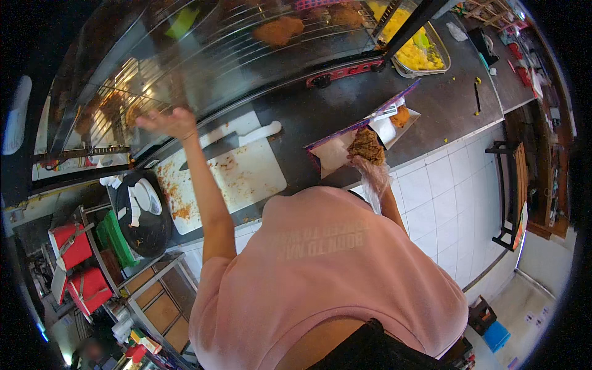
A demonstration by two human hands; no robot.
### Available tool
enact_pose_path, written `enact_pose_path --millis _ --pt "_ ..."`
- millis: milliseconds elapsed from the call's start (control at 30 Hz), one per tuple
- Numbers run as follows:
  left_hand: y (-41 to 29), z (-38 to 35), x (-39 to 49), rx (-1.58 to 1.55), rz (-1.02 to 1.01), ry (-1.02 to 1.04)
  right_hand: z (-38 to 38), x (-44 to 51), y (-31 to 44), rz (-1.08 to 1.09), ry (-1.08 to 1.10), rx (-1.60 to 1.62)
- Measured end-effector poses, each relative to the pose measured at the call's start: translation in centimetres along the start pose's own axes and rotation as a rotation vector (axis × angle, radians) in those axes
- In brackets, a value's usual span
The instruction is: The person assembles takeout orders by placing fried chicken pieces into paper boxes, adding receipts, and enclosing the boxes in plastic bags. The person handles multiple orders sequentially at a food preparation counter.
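My right hand (372,173), in a clear plastic glove, grips a piece of fried chicken (366,147) over an open cardboard box (326,155). A white wrapped bundle (383,129) and another orange fried piece (400,116) lie inside the box. My bare left hand (171,123) is raised beside the glass display case (203,74), slightly blurred, with its fingers apart and nothing in them. Whether it touches the glass, I cannot tell. Fried pieces (279,31) rest on the wire rack in the case.
Below my left forearm lies a stained white cutting board (249,173), with a white-handled knife (261,134) across its far side. A glass tray of yellow food (418,55) stands at the back right. A round black board (138,236) with white utensils is at the left.
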State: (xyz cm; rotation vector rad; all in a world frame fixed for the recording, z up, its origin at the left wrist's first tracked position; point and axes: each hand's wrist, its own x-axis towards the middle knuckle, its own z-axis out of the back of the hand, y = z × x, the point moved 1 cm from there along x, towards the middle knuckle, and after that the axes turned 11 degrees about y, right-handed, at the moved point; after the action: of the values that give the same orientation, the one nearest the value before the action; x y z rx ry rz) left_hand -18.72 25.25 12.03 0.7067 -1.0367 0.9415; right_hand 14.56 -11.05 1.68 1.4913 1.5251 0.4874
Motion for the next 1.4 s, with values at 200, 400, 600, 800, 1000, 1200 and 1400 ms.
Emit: enact_pose_path --millis 200,400,600,800,1000,1200,1400 --pt "1.4 4.8 0.5 -0.075 0.419 -0.019 -0.7 0.2 0.3 0.088 -0.102 -0.172" --pt "-11.5 4.6 1.0 -0.508 0.08 0.224 -2.2 1.4 1.5 0.101 -0.035 -0.345" --pt "-22.3 -2.7 4.7 -0.08 -0.333 0.299 -3.1 0.9 2.9 0.046 -0.091 -0.497" --pt "-26.0 -5.0 4.7 -0.037 -0.289 0.319 -1.3 -0.9 1.7 0.119 -0.217 -0.358" --pt "-30.2 -2.8 7.8 -0.601 -0.319 0.506 -1.7 1.0 2.3 0.193 -0.024 -0.391" --pt "-24.8 6.5 2.6 -1.131 -0.122 0.478 -1.9 4.4 1.6 0.24 -0.091 -0.732" --pt "-26.7 11.3 -10.6 -1.246 -0.583 0.983 0.4 7.6 1.1 0.043 -0.132 -0.865"
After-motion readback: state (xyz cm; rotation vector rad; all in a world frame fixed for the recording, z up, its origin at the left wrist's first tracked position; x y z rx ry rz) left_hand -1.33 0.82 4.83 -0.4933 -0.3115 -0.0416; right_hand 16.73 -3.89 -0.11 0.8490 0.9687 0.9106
